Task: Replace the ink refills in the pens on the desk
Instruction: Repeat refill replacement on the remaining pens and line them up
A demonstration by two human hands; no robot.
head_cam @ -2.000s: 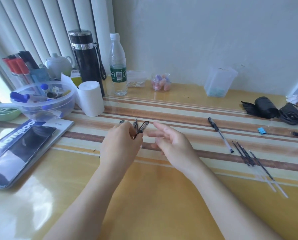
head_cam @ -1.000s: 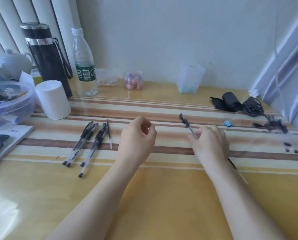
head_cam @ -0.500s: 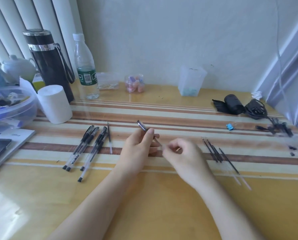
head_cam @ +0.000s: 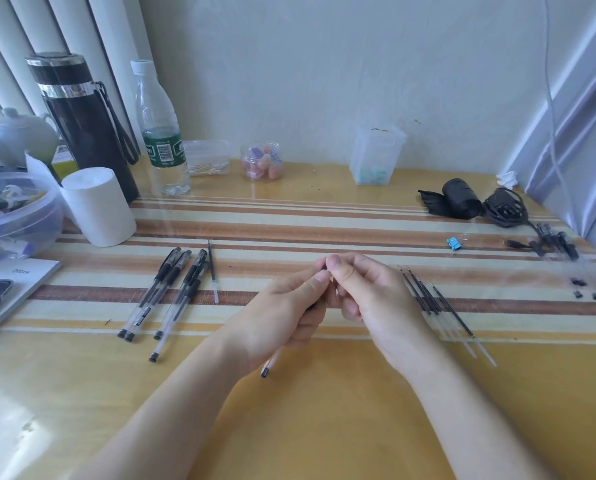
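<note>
Pen held in both hands at frame centre, above the desk (head_cam: 324, 427).
The left hand (head_cam: 286, 317) is curled round the pen (head_cam: 270, 365) barrel, the end cap protruding below the palm; the right hand (head_cam: 372, 299) is pinched on its upper end. Left of centre four pens (head_cam: 189, 285) are laid, spare refills (head_cam: 428, 301) right of the hands, one loose refill (head_cam: 213, 271) beside the pens.
</note>
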